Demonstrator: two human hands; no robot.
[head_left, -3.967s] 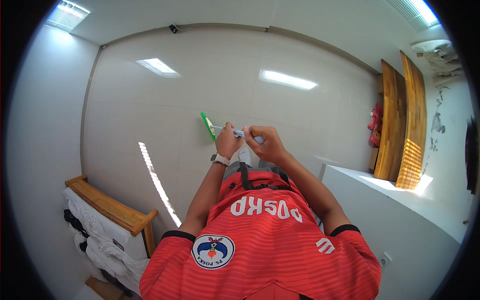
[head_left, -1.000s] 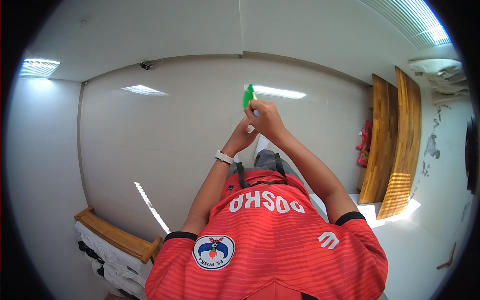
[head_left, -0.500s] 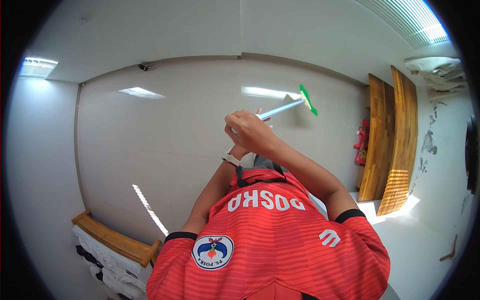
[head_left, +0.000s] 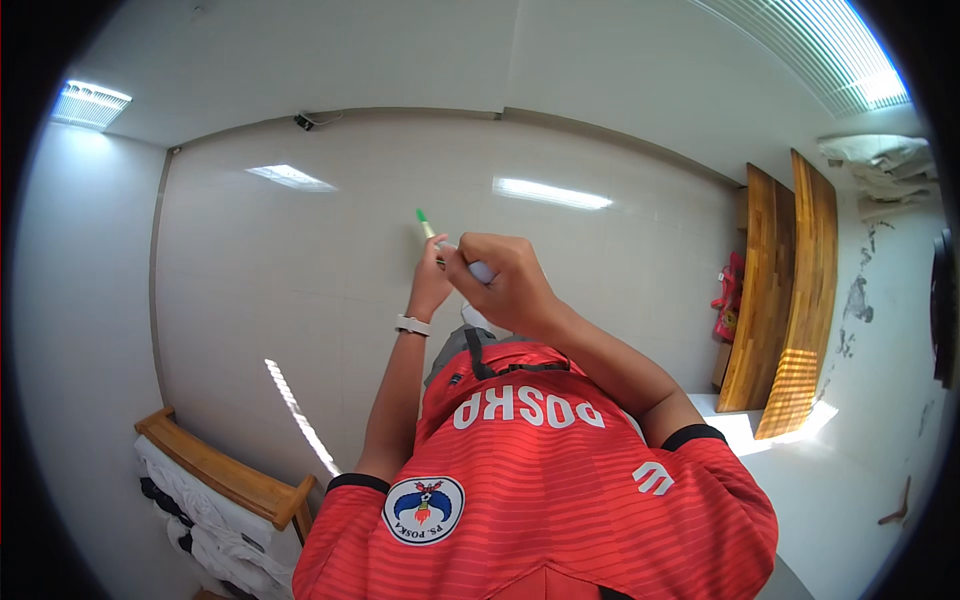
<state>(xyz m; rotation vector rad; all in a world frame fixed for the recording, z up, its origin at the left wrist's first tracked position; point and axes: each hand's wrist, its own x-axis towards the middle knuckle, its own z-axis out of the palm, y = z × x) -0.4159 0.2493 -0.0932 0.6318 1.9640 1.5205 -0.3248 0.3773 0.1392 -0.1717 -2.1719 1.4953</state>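
Observation:
A long-handled broom (head_left: 429, 229) with a green edge and a cream head base reaches out past my hands over the tiled floor. Much of its pale blue handle is hidden by my fingers, and the head is seen almost end-on. My right hand (head_left: 508, 280) is closed around the top part of the handle, near the middle of my body. Lower on the handle and just left of it, my left hand (head_left: 430, 278) is closed too, partly covered by the right; a light-coloured wristband sits on that wrist.
Glossy pale tiles (head_left: 280, 260) reflect ceiling lights. At the right stands wooden furniture (head_left: 810, 300), with red items (head_left: 728, 295) beside it. A wooden-framed seat or rack (head_left: 220, 470) with white and black cloth is at the lower left. A small black device (head_left: 304, 121) lies by the far wall.
The broom head has swung from the right across to the left, in front of my hands. My left hand has moved out left and forward; my right has shifted slightly right.

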